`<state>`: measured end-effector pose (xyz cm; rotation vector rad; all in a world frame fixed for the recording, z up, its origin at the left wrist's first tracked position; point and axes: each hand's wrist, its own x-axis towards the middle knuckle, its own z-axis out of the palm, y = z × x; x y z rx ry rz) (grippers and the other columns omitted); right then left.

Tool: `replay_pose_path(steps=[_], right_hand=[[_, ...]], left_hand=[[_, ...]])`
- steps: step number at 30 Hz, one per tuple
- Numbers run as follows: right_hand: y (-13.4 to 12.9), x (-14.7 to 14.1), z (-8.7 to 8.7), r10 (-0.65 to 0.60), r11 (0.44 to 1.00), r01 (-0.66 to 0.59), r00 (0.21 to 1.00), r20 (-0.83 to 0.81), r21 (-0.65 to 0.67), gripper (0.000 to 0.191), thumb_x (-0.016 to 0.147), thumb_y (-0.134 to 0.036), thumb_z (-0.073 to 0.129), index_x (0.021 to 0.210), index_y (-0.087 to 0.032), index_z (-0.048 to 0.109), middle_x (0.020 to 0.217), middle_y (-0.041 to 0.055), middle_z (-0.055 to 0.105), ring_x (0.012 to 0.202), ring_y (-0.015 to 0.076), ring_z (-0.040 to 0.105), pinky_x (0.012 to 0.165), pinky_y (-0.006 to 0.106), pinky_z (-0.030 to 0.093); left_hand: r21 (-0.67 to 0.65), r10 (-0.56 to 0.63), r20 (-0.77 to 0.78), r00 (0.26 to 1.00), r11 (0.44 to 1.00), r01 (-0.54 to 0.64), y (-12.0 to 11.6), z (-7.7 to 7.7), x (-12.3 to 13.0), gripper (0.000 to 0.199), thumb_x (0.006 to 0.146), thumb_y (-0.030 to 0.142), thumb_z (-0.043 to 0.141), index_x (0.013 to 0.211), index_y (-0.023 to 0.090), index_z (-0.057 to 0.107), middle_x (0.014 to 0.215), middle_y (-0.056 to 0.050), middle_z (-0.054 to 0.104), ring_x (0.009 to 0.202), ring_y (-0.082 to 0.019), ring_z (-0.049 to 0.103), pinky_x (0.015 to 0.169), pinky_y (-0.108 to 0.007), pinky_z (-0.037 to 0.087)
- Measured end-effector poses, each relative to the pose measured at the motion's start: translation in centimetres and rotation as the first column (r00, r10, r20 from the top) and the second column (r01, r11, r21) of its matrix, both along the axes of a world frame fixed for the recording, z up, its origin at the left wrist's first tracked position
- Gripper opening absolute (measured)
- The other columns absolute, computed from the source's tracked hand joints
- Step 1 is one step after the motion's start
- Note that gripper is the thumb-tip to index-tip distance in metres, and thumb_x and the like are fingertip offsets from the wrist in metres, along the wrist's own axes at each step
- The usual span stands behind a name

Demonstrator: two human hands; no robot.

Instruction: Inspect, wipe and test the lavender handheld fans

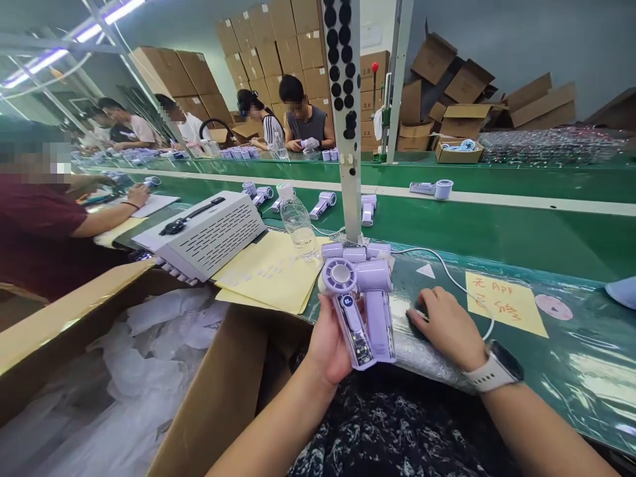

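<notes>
Lilac fans point(358, 311) sit clasped in the left hand point(330, 341), by the desk's point(559, 364) near edge; right hand point(450, 328) touches something black point(417, 317), grip unclear.

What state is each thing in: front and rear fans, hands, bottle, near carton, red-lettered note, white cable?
Front fan: display lit
Rear fan: against front fan
Left hand: gripping front fan
Right hand: on bench, fingers bent
Bottle: capped, partly filled
Carton: open, translucent wrapping inside
Note: flat, handwritten
Cable: loosely curved, partly over note
</notes>
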<state>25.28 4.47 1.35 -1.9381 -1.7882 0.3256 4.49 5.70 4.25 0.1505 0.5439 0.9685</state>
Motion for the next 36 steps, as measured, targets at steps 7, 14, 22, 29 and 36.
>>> replay_pose_path(steps=[7, 14, 22, 29, 36], right_hand=[[0.0, 0.0, -1.5, 0.036, 0.999, -0.037, 0.999, -0.036, -0.027, 0.014, 0.092, -0.023, 0.047, 0.078, -0.022, 0.049, 0.081, 0.0109, 0.063, 0.079, 0.0278, 0.058, 0.072, 0.039, 0.043], [-4.2, -1.3, 0.1, 0.191, 0.966, -0.249, 0.871, -0.453, -0.072, 0.027, 0.100, -0.037, 0.043, 0.101, -0.021, 0.065, 0.073, 0.0020, 0.067, 0.067, 0.0189, 0.064, 0.065, 0.030, 0.050], [-5.4, -5.4, 1.3, 0.148, 0.889, -0.449, 0.477, -0.866, -0.095, 0.028, 0.091, -0.042, 0.062, 0.076, -0.019, 0.067, 0.054, -0.0016, 0.063, 0.049, 0.0137, 0.057, 0.051, 0.025, 0.045], [-5.7, -6.4, 1.5, 0.223, 0.895, -0.445, 0.522, -0.823, -0.039, 0.037, 0.097, -0.044, 0.057, 0.069, -0.020, 0.059, 0.051, -0.0029, 0.059, 0.050, 0.0126, 0.053, 0.057, 0.026, 0.042], [-6.3, -7.5, 0.1, 0.091, 0.928, -0.362, 0.440, -0.894, -0.084, 0.044, 0.099, -0.060, 0.048, 0.082, -0.021, 0.057, 0.056, -0.0036, 0.054, 0.051, 0.0137, 0.050, 0.052, 0.026, 0.040]], left_hand=[[0.023, -0.050, 0.007, 0.999, 0.998, 0.050, 0.2, -1.8, 1.8, 0.065, 0.094, 0.070, 0.039, 0.085, 0.014, 0.070, 0.081, -0.007, 0.073, 0.093, -0.025, 0.074, 0.103, -0.041, 0.053], [0.249, 0.012, -0.065, 0.998, 0.968, 0.005, 0.8, -1.8, 0.7, 0.060, 0.057, 0.068, 0.086, 0.085, 0.016, 0.072, 0.099, -0.009, 0.079, 0.087, -0.026, 0.075, 0.091, -0.041, 0.058], [0.427, 0.157, -0.076, 0.985, 0.897, -0.111, 1.1, 0.2, 1.2, 0.069, 0.055, 0.086, 0.072, 0.072, 0.020, 0.063, 0.102, -0.010, 0.077, 0.109, -0.037, 0.070, 0.093, -0.051, 0.056], [0.469, 0.268, -0.085, 0.960, 0.860, -0.198, 0.9, 0.2, 1.6, 0.069, 0.053, 0.087, 0.071, 0.064, 0.019, 0.064, 0.105, -0.007, 0.074, 0.107, -0.031, 0.069, 0.087, -0.040, 0.057], [0.542, 0.355, -0.140, 0.924, 0.809, -0.228, 0.7, -0.6, 1.8, 0.070, 0.050, 0.087, 0.072, 0.066, 0.019, 0.065, 0.099, -0.008, 0.075, 0.094, -0.028, 0.070, 0.083, -0.038, 0.057]])
